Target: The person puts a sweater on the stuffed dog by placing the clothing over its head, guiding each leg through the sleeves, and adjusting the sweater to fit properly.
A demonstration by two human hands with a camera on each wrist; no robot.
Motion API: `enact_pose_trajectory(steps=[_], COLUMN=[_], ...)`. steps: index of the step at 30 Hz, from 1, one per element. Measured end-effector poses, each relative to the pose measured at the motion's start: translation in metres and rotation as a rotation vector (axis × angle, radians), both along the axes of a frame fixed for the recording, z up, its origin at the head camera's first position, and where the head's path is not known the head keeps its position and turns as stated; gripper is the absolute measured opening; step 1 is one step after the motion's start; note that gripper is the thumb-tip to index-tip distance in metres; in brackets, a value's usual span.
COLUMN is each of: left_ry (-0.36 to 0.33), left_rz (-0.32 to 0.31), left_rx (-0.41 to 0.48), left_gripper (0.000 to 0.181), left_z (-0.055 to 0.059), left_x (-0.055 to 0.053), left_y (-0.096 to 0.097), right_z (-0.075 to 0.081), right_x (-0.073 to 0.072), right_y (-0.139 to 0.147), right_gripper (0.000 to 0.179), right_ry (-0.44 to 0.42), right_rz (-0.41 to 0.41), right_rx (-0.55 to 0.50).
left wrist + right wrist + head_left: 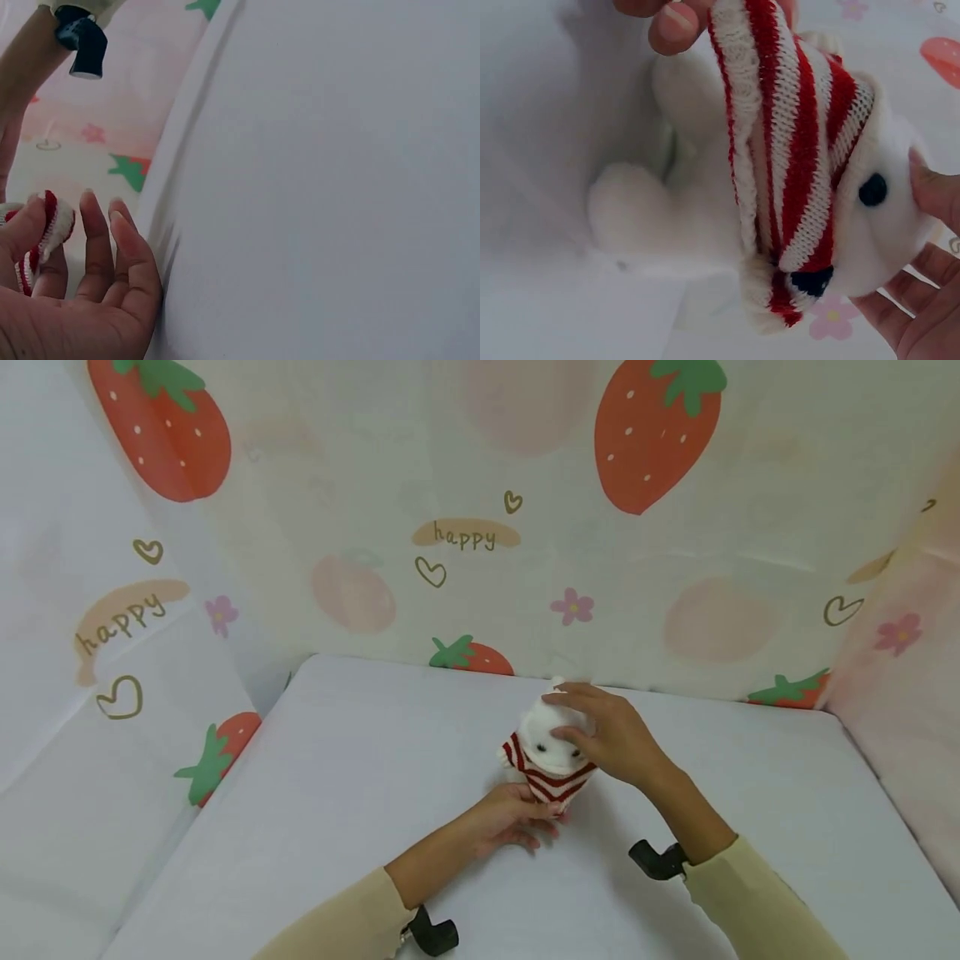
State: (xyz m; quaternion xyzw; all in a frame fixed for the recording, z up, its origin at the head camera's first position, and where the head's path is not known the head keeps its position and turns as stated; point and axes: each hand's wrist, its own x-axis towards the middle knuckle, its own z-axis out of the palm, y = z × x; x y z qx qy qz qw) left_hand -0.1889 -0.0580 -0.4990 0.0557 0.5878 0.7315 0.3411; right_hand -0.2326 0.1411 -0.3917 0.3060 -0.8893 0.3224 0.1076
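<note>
A white plush toy [551, 727] with dark eyes wears a red-and-white striped knit sweater [551, 781] and leans over the table. My right hand [611, 735] grips its head from the right, thumb across the front and fingers over the top. With thumb and forefinger, my left hand [510, 818] pinches the sweater's lower edge, the other fingers spread below. The right wrist view shows the sweater [802, 157] bunched up close to the face, with the white body and legs [660, 210] bare beneath it. Only a striped bit of the sweater [56, 225] shows in the left wrist view.
The table [360, 735] has a white cover. Behind it hangs a backdrop [480, 593] printed with strawberries, hearts and flowers, which continues along both sides. A black wrist mount [658, 860] sits on the right arm and another mount [433, 933] on the left.
</note>
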Motion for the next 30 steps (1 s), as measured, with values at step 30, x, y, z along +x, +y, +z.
enact_pose_trajectory(steps=[30], left_ry=[0.177], left_rz=[0.278], left_rx=[-0.203], left_gripper=[0.040], left_z=[0.029], left_x=[-0.045], left_y=[-0.059], right_z=[-0.045], right_x=[-0.002], right_y=[0.042], right_gripper=[0.035], right_ry=[-0.417], right_rz=[-0.238], right_rx=[-0.267])
